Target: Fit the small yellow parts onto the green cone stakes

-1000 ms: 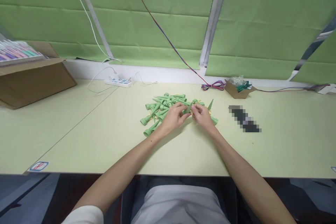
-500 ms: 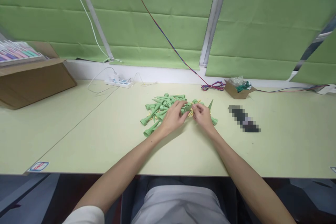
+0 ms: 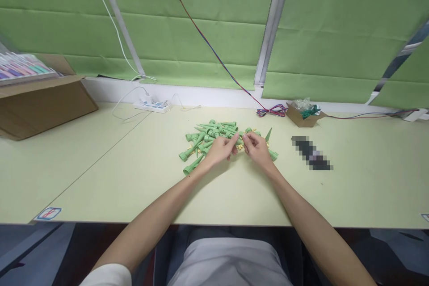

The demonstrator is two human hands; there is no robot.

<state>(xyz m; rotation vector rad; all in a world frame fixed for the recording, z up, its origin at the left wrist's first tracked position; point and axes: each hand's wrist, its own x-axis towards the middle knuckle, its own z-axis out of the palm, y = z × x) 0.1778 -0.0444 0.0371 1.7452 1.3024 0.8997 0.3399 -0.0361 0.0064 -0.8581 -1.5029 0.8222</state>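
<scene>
My left hand (image 3: 220, 149) is closed at the front of a pile of green plastic cone-shaped spikes (image 3: 197, 140), its thumb up against a small green plastic piece (image 3: 240, 134). Just to the right, my right hand (image 3: 257, 147) pinches thumb and forefinger together by the same piece; whatever lies in that pinch is too small to make out. The fingertips of both hands almost meet. Small yellow parts (image 3: 240, 147) are scattered under and between the hands. One pointed green spike (image 3: 269, 134) sticks up beyond my right hand.
An open cardboard box (image 3: 47, 107) with coloured pens stands at the left. A power strip (image 3: 152, 106) lies by the wall. Coiled wires (image 3: 272, 110) and a small carton (image 3: 303, 118) with plastic bags sit at the back. A blurred dark object (image 3: 311, 153) lies at the right.
My left hand has turned and its fingers have curled in under the green piece, with the thumb now on top. My right hand stays nearly in place, still pinched.
</scene>
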